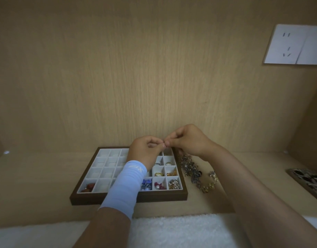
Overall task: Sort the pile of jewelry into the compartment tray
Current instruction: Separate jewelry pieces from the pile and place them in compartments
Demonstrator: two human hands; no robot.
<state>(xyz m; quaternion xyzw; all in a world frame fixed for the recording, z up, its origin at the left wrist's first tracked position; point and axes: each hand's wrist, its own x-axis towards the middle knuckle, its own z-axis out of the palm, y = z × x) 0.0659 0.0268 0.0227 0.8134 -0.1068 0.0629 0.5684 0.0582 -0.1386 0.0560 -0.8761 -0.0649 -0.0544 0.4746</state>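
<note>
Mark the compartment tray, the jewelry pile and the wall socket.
compartment tray (163, 195), head view, front wooden rim.
jewelry pile (193, 170), head view, middle of the dark cluster.
wall socket (288, 44), head view, white faceplate.

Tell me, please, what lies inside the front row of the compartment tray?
Red-brown stones far left; blue beads, red beads with a pearl, and a pearl cluster at right. The sleeve hides compartments between.
</note>
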